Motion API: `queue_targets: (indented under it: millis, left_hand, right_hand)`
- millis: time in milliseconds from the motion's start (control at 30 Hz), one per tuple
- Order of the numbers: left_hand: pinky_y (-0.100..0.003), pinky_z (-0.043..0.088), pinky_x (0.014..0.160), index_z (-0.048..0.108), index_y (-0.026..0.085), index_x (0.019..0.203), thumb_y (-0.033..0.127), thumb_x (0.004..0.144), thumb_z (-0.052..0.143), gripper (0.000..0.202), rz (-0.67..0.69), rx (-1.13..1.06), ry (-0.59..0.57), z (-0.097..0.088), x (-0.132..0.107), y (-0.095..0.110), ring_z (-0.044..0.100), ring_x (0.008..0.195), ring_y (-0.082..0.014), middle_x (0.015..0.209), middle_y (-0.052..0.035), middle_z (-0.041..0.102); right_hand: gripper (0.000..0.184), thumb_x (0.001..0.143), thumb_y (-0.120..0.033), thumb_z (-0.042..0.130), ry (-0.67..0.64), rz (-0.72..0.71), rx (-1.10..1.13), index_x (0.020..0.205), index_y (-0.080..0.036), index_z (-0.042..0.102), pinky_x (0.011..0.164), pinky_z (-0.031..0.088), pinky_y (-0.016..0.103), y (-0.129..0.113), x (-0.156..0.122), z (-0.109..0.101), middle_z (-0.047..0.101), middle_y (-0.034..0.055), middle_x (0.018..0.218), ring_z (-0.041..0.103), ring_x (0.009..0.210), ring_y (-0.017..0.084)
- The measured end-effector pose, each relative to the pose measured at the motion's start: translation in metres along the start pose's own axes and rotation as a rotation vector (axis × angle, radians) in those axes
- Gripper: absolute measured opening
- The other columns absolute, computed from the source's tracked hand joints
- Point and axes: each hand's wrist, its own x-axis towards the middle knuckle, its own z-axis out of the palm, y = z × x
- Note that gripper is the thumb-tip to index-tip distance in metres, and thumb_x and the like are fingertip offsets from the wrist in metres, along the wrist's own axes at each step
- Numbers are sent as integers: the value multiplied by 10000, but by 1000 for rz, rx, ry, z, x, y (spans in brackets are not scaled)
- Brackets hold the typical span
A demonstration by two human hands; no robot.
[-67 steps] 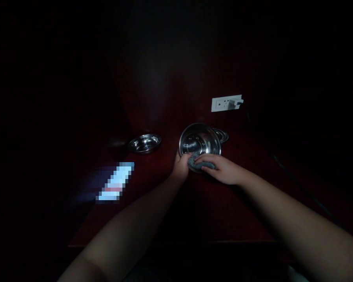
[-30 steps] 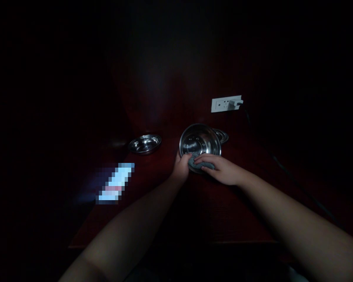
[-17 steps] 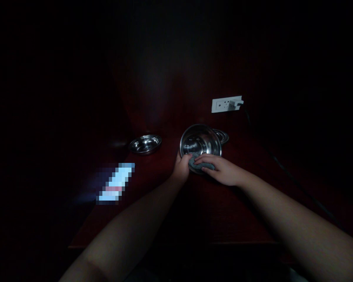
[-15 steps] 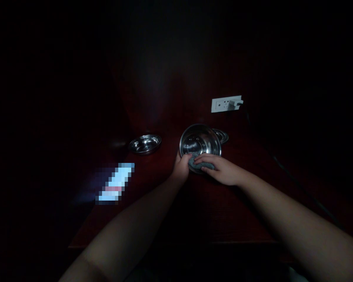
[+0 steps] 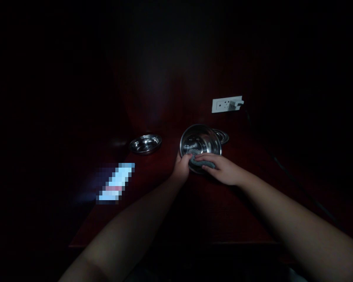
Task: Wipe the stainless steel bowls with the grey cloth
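A shiny steel bowl [image 5: 213,143] is tilted with its mouth toward me. My left hand [image 5: 181,168] grips the bowl at its lower left, the thumb over the rim and the other fingers hidden behind it. A grey-green cloth [image 5: 207,163] lies against the near inner side of the bowl. My right hand [image 5: 223,168] is closed on this cloth, its fingers reaching over the bowl's near rim. Part of the cloth is covered by the fingers.
A shallow steel dish [image 5: 146,145] rests on the dark red table [image 5: 153,176] to the left. Behind the bowl is a round steel lid or plate [image 5: 222,136], partly hidden. A blurred-out bright screen [image 5: 116,183] lies at left. A wall socket [image 5: 227,104] holds a plug; a cable [image 5: 297,180] runs down the right.
Hardly anything differs. The cloth has shifted very slightly under my right fingers, and the whole view has moved a touch.
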Motion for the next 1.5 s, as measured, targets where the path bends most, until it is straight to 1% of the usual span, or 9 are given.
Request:
queue_targets:
  millis: [167,467,633,800,933,1133,1233,1367,1500]
  left_hand:
    - [-334,450,796,582,165,845,243,592,609,266,-25,-16,1,1,-1,1,602,855,-196,831,-25,656]
    - [-368,454,835,597,151,897,233,595,600,312,-71,-23,-10,2,-2,2,607,901,-219,867,-49,667]
    - [-377,443,866,597,151,922,220,596,601,333,-87,-51,-51,3,-2,1,606,926,-222,895,-53,671]
    - [-387,433,884,581,164,987,211,584,623,407,-99,-84,-112,2,-3,0,609,929,-222,917,-45,675]
    - [-391,431,887,591,162,982,220,589,642,400,-135,-47,-180,1,-7,0,614,920,-224,897,-45,681]
    - [-415,422,919,594,174,1017,208,596,663,428,-142,-21,-285,3,-13,7,591,1014,-255,972,-63,678]
    - [-419,417,933,589,182,1043,215,614,670,437,-128,-14,-324,3,-15,9,568,1067,-263,1028,-70,667]
    - [-409,413,942,554,208,1118,269,662,672,475,-121,-12,-365,1,-14,6,552,1101,-258,1082,-77,651]
    - [-389,422,927,539,205,1141,348,691,665,489,-106,4,-318,1,-13,1,579,1054,-246,1045,-86,660]
  right_hand:
    - [353,826,-201,482,31,81,7,1166,-204,575,1027,385,393,0,0,0,587,54,1215,535,1135,186]
    - [396,832,-223,476,51,119,-6,1221,-202,547,1069,328,424,4,-1,2,524,62,1298,470,1215,206]
    - [461,839,-208,451,66,107,-42,1299,-176,467,1104,259,410,3,-1,2,433,75,1378,370,1291,195]
    - [490,843,-216,447,84,121,-95,1330,-169,428,1119,208,420,2,-1,1,303,85,1452,276,1335,213]
    - [498,849,-227,442,126,100,-123,1343,-168,408,1124,183,431,4,0,1,218,78,1484,189,1363,220]
    - [504,859,-243,434,183,68,-130,1356,-171,385,1118,164,473,5,-1,-2,165,79,1498,157,1369,242]
    - [502,857,-239,446,158,18,-97,1354,-197,390,1110,165,495,1,-1,-4,173,68,1496,149,1370,248]
    - [479,851,-220,458,77,-45,-31,1329,-227,429,1104,195,489,-6,0,-6,227,47,1481,188,1361,243]
    - [450,849,-202,464,-11,-85,48,1296,-245,471,1109,208,467,-10,-1,-5,293,27,1456,237,1348,219]
